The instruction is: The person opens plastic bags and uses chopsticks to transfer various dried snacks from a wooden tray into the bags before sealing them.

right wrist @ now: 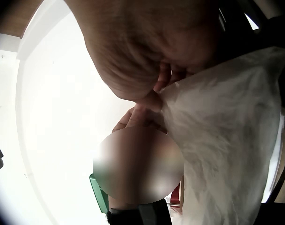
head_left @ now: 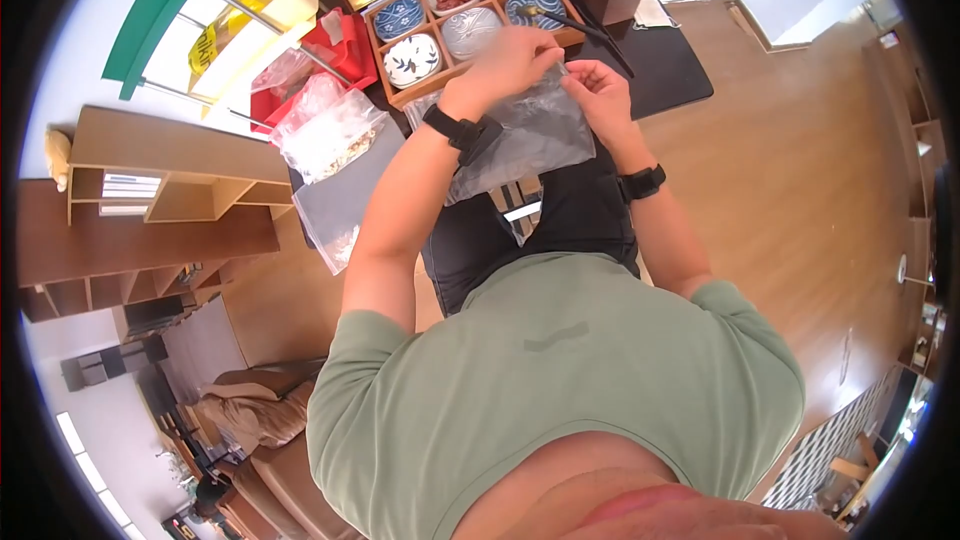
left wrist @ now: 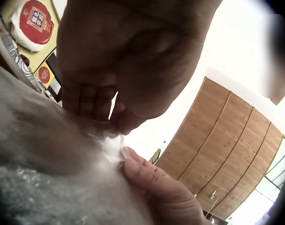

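Observation:
Both hands are at the top edge of a clear plastic bag [head_left: 535, 135], which hangs above the lap at the table's near side. My left hand [head_left: 505, 65] pinches the edge with thumb and curled fingers; the left wrist view shows this hand [left wrist: 133, 61] large above the crumpled film [left wrist: 62, 173]. Close beside it, my right hand [head_left: 603, 100] pinches the same edge near the corner. In the right wrist view the bag [right wrist: 222, 136] hangs from the right hand [right wrist: 147, 51], with the left hand [right wrist: 135, 119] next to it. Whatever the bag holds cannot be told.
A wooden divided tray [head_left: 398, 97] with patterned dishes stands behind the hands, a brush [head_left: 580, 25] lying across it. At left are a red bin [head_left: 362, 58] and plastic bags of small pieces [head_left: 330, 135]. A pen holder [head_left: 612, 5] stands at the table's back right.

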{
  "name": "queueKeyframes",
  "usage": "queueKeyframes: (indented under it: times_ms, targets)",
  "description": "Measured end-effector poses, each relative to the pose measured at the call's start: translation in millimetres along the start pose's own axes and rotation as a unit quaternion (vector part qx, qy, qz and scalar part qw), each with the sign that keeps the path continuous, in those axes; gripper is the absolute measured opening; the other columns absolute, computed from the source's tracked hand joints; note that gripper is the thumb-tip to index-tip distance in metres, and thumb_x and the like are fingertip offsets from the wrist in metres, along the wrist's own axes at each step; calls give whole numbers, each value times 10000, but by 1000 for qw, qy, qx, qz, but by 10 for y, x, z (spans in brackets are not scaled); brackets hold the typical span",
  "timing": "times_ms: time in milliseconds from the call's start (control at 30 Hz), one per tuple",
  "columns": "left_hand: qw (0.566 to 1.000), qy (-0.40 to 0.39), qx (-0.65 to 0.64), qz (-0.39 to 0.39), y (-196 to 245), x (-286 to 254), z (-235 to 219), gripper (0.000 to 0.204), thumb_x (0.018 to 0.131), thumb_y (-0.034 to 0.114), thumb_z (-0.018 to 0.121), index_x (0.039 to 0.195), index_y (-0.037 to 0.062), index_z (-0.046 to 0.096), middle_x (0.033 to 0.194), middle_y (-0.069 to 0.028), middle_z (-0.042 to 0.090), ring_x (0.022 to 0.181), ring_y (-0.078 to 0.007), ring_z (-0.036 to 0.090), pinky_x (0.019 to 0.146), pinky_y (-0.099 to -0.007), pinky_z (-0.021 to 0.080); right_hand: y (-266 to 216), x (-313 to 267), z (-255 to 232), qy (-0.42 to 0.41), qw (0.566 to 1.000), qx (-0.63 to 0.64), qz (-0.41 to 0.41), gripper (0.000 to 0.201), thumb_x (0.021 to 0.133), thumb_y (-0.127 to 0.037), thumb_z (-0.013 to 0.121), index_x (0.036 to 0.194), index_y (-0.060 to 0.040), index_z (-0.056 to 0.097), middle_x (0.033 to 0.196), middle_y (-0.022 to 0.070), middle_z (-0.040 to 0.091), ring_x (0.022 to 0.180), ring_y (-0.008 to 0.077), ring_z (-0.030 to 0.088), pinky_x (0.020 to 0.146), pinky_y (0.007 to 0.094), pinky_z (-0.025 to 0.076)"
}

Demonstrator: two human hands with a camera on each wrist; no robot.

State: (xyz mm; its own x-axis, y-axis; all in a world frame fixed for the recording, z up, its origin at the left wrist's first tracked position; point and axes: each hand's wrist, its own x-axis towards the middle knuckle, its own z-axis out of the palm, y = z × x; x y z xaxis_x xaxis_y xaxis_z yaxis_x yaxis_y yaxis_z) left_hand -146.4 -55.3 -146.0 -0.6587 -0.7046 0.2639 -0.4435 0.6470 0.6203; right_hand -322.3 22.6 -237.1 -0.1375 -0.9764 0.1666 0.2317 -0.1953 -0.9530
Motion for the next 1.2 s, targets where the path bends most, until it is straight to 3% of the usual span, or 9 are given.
queueKeyframes:
  times_ms: [133,367,533,667,733,767,967,1133,1200]
  targets:
    - [997,51,-29,-55,17,-3,11,230,926,230,671,951,7,725,821,-126,717,743,-223,671,711,-351,526,-152,-223,-42,48,996,-68,-1,199,862,-70,792,1017,16,702,851,5,686,759,52,610,687,206,493]
    - [979,112,-139,-93,-88,50,28,235,901,226,662,842,0,691,747,-146,689,685,-291,658,643,-382,502,-242,-602,-281,-23,976,-202,83,205,885,-178,791,796,-10,713,651,-45,620,586,29,522,543,209,421]
    - [969,246,-8,-16,-130,160,278,229,879,238,711,838,15,683,714,-146,656,707,-328,660,672,-424,514,-186,-550,-338,-22,979,-165,115,157,901,-170,771,892,-24,714,648,-54,604,566,19,500,514,204,389]
    - [945,306,93,65,13,-83,184,437,818,229,801,1126,-9,603,1080,-226,608,1012,-400,608,854,-451,517,-289,-479,-332,-55,971,-158,173,152,921,-166,745,993,-36,715,641,-49,598,541,17,504,480,196,370]
    - [957,268,83,77,219,-394,30,444,871,276,760,1155,-7,568,1163,-226,548,1096,-422,564,896,-478,496,-217,-463,-431,-52,972,-154,171,158,939,-159,722,1024,-25,721,626,-49,584,493,20,480,449,199,347]
    - [980,180,78,24,226,-602,-34,518,875,302,760,1221,-27,560,1248,-244,531,1144,-422,563,961,-456,491,-179,-460,-518,-37,975,-124,183,179,951,-155,710,1064,-16,711,610,-53,565,463,24,454,437,207,335]
    - [967,-10,251,-35,61,-1663,184,794,851,405,757,1421,-58,456,1458,-360,400,1325,-512,450,1080,-515,422,-239,-465,-616,-64,964,14,257,284,973,-144,687,1205,17,656,559,-70,485,389,32,382,411,225,288]
    - [966,-28,256,-32,37,-1839,224,921,796,473,789,1459,-52,424,1512,-382,325,1405,-536,343,1118,-567,358,-292,-398,-580,-135,957,53,252,295,964,-147,697,1209,15,672,572,-65,497,383,29,374,413,219,274]
    - [970,-19,240,-31,109,-1808,204,945,781,483,801,1463,-49,420,1521,-377,316,1420,-532,323,1122,-574,348,-336,-335,-599,-168,952,-51,252,228,958,-145,704,1125,10,720,604,-59,534,428,23,412,438,227,297]
